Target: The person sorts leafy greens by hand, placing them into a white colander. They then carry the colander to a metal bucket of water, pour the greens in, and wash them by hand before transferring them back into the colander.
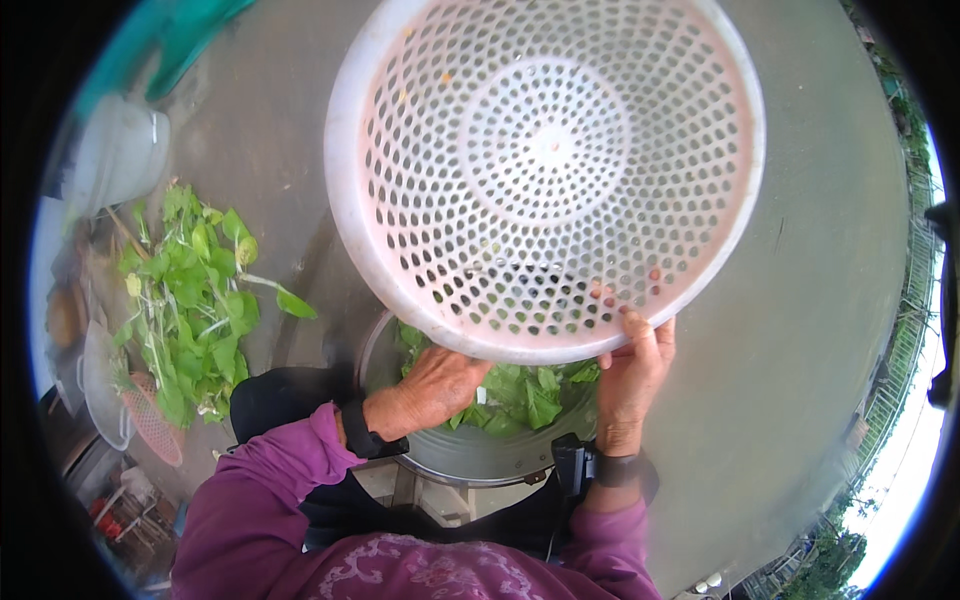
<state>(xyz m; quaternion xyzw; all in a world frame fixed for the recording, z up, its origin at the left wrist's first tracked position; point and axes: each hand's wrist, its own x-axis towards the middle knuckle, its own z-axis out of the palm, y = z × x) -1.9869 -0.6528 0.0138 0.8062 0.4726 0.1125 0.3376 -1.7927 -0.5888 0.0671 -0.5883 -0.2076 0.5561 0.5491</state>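
Observation:
A large pinkish-white plastic colander [551, 150] is tilted up above a round metal basin [480, 454], its inside facing me and a few small orange bits stuck to its wall. My right hand [637, 360] grips the near right of its rim, thumb on the inner side and fingers behind. At the near left of the rim is my left hand [439, 386], its fingertips hidden behind the colander. Green leaves [517, 397] lie in the basin, partly covered from view by the colander and my left hand.
Leafy green stalks [195, 300] are heaped on the concrete floor at the left. Near them are a pale bucket [124, 154], a small pink mesh basket [154, 420] and a metal pan [105, 382]. Teal fabric [180, 45] shows at the upper left; a fence [900, 345] curves along the right.

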